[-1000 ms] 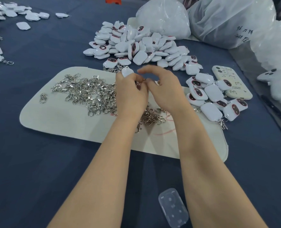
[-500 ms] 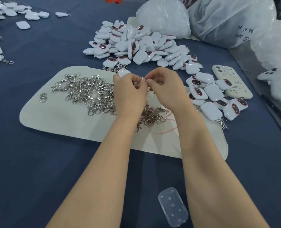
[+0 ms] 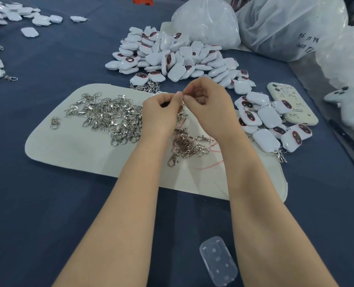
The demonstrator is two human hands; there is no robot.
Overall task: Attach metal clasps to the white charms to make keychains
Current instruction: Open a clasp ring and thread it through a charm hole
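As the fingertips of both hands meet above the centre of the cream mat (image 3: pixel 68 146), the left hand (image 3: pixel 161 114) and right hand (image 3: pixel 210 110) are each curled, thumb against forefinger, pinching one small metal clasp (image 3: pixel 183 103) between them. Only a glint of it shows below the fingertips. Whether a charm lies inside the left palm cannot be told.

Countable items:
- two hands
- one mat
- one phone (image 3: pixel 292 106) at 3 o'clock
- one clear plastic case (image 3: pixel 218 264) at 6 o'clock
- one stray clasp (image 3: pixel 54 122) at 9 o'clock, alone near the mat's edge

The heaps are too tangled to count:
- a large heap of loose clasps (image 3: pixel 109 117) at 9 o'clock, on the mat
- a smaller cluster of clasps (image 3: pixel 188 146) at 6 o'clock, partly hidden by the wrists
- the main charm pile (image 3: pixel 172 56) at 12 o'clock
- a group of charms with clasps (image 3: pixel 269 125) at 3 o'clock, overlapping the mat's edge
- scattered charms (image 3: pixel 6 15) at 10 o'clock, cut off by the frame

Two translucent bags (image 3: pixel 292 27) stand at 1 o'clock. A white plush figure (image 3: pixel 346 102) at 3 o'clock is blurred. All rest on a blue cloth (image 3: pixel 47 204).
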